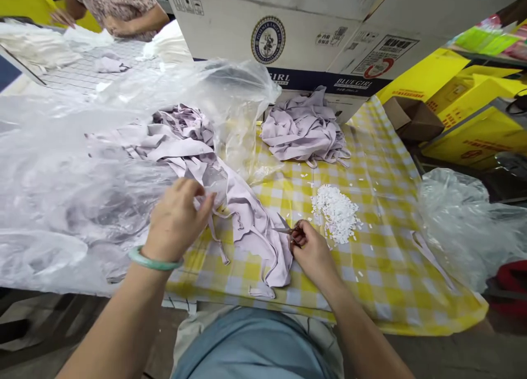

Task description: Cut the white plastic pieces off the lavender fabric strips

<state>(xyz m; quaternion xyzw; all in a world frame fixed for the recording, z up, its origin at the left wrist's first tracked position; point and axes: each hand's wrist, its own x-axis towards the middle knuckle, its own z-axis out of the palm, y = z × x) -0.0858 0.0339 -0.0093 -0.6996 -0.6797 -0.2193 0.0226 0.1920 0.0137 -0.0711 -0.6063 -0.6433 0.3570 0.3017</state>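
My right hand [313,252] is closed around a small pair of scissors [284,230], whose blades point left, apart, over a pale lilac fabric piece [263,236]. Narrow straps trail from this cloth towards the table's front edge. My left hand [179,214], with a green bangle [154,259] at the wrist, hovers by the near side of a heap of lilac fabric pieces [185,143]. Its fingers are bent and the thumb stands apart from them; nothing shows between them. Clear plastic sheeting [82,203] covers part of the heap.
A second lilac pile [304,129] lies against large cartons [263,44]. White snippets [335,213] are heaped on the yellow checked tablecloth [387,214]. To the right are a plastic bag [469,219] and a loose strap [432,261]. Another person [119,11] stands at the far left.
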